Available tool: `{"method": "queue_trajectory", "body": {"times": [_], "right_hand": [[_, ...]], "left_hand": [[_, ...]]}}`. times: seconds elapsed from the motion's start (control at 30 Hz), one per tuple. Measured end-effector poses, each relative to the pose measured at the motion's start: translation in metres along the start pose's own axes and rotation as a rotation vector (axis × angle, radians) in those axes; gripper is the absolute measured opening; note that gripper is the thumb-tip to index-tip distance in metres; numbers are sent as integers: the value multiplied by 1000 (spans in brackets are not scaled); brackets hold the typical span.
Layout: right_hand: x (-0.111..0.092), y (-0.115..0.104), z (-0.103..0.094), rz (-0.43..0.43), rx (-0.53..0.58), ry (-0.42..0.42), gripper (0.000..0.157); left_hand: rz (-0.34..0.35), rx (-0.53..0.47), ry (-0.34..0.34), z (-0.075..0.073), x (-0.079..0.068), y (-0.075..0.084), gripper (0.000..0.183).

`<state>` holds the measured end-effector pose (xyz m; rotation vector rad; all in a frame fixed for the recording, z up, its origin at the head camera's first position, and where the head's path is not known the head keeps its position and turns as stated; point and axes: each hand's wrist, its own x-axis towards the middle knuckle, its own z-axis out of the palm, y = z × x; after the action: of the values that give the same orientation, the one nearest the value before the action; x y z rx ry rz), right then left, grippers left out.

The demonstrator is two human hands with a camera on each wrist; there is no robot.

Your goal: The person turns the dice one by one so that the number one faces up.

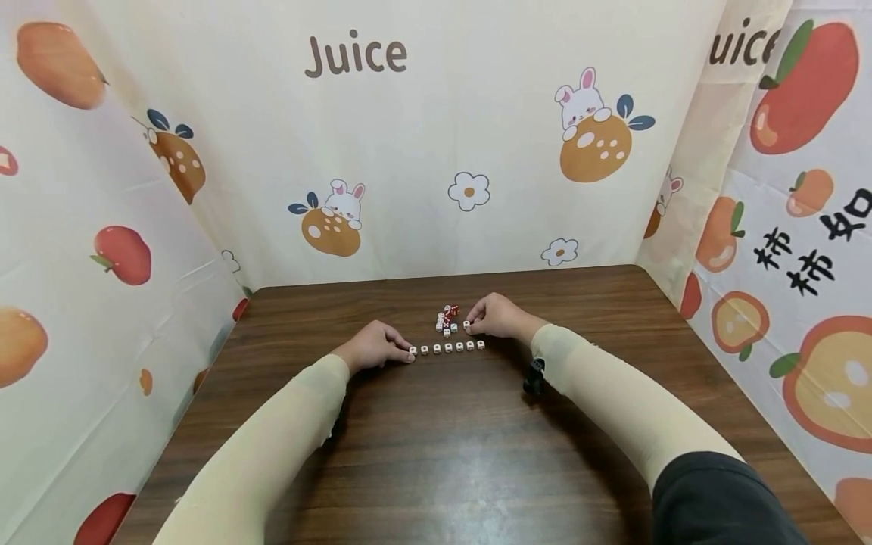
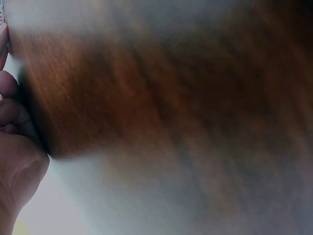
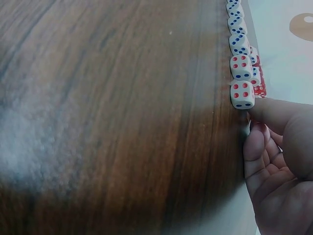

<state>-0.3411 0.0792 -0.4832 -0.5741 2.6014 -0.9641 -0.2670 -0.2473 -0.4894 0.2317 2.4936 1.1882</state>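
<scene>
Seven white dice form a row [image 1: 448,348] across the table, lying apart from one another. My left hand [image 1: 375,345] pinches the leftmost die [image 1: 412,350] of that row between thumb and fingertips. Just behind the row's right end, my right hand [image 1: 498,316] pinches another white die [image 1: 466,324]. A small cluster of dice [image 1: 440,321], white and red, lies behind the row, left of the right hand. In the right wrist view, the right hand [image 3: 281,161] has its fingertips by a white die [image 3: 242,94] with red and blue pips. Only curled fingers [image 2: 12,112] show in the left wrist view.
The dark wooden table [image 1: 436,439] extends in front of the row and to both sides. Fruit-printed cloth [image 1: 422,151] hangs behind it and along the sides. A black object [image 1: 534,376] is by the right wrist.
</scene>
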Motion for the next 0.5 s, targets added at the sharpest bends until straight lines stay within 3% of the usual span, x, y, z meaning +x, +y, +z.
{"method": "queue_trajectory", "body": {"times": [0.5], "right_hand": [[-2, 10, -2, 13, 123, 14, 10]], "left_hand": [[1, 16, 5, 1, 1, 1, 17]]}}
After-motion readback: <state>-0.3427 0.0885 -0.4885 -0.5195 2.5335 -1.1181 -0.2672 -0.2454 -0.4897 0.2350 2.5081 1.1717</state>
